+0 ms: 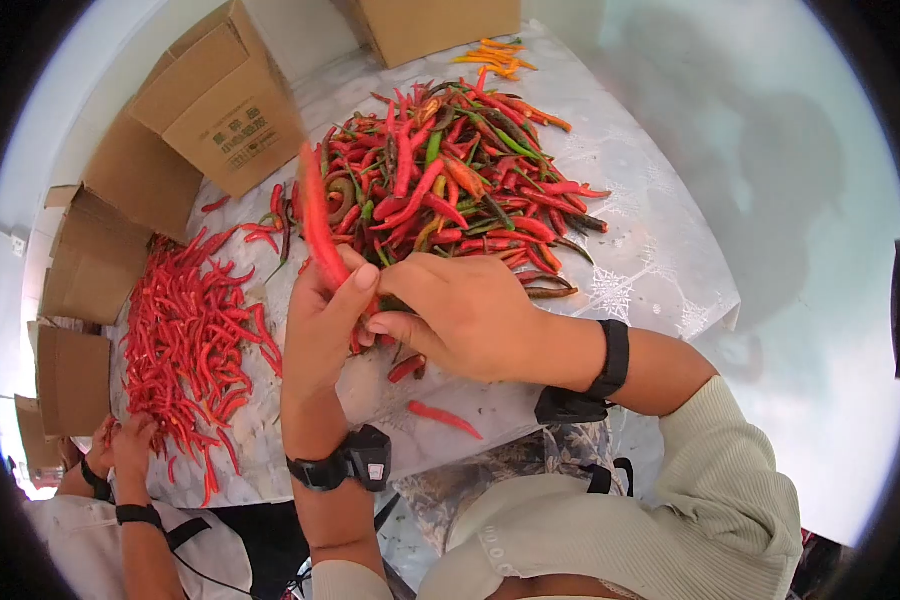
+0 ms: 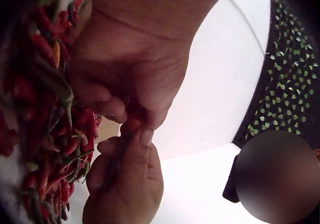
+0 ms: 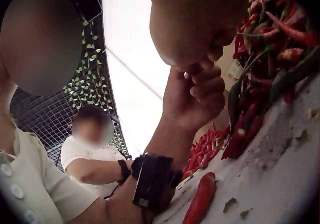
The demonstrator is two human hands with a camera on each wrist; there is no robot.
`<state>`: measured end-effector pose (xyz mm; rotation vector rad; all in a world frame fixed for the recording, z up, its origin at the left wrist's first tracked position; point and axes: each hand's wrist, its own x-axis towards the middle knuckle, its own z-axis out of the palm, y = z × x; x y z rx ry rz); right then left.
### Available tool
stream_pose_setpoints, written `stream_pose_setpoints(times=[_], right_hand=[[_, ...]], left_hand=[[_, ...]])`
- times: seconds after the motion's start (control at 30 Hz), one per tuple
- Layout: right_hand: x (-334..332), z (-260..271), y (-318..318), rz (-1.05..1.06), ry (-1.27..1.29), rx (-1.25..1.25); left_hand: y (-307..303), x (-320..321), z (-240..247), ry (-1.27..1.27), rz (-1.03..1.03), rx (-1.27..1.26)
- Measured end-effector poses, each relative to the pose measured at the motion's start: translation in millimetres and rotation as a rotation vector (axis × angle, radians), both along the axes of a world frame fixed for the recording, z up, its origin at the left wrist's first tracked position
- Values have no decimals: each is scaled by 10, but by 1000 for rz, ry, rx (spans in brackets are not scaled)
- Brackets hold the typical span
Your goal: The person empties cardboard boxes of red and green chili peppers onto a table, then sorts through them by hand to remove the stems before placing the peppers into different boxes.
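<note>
In the head view the left hand (image 1: 320, 325) grips a long red pepper (image 1: 316, 215) that points up and away from the body. The right hand (image 1: 465, 315) pinches at the lower end of the held peppers, its thumb and fingertips close against the left thumb. Behind both hands lies a large pile of red, green and dark peppers (image 1: 420, 170). The left wrist view shows the fingertips of both hands meeting around something red (image 2: 132, 125), partly hidden. From the right wrist, the left hand (image 3: 192, 99) appears curled beneath the right hand (image 3: 192, 29).
A second pile of thin red peppers (image 1: 190, 340) lies at left, where another person's hands (image 1: 125, 445) work. Cardboard boxes (image 1: 235, 125) line the far left edge. Orange peppers (image 1: 495, 60) lie at the back. One red pepper (image 1: 445, 418) lies near the front edge.
</note>
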<state>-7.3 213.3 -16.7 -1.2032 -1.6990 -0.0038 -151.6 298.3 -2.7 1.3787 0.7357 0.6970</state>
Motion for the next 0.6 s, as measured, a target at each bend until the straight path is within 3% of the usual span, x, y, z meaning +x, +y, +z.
stream_pose_setpoints(times=[0.2,0.6], right_hand=[[-21,-45,-48,53,-3,-60],[-49,-50,10,65,337,-217]], left_hand=[[1,-26,0,2,-80,41],[-12,57,-74,-110,-41,17]])
